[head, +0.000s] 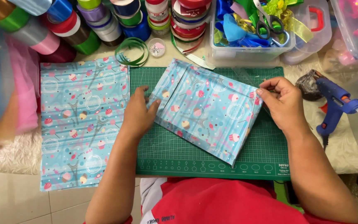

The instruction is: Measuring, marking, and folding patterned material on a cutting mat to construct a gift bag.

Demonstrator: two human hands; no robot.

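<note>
Head view, one item in hand: wrapped package, flat and rectangular, covered in light-blue cupcake-print paper, lying tilted on the green cutting mat at scene centre.

Left hand: fingers spread and pressing flat on the package's left end, holding a fold down; nothing gripped.

Right hand: thumb and forefinger pinched together at the package's far right corner, apparently on the paper edge or a bit of clear tape; which of the two cannot be told.

Progress, as judged: paper already folded round the body, a long seam showing across the top face; the right end looks unfinished, the left end held but not visibly sealed.

Surroundings: spare sheet of the same paper, flat, left of the mat; ribbon spools stacked along the far edge; clear plastic box with ribbon scraps and scissors, far right; blue glue gun lying right of the mat, untouched.
</note>
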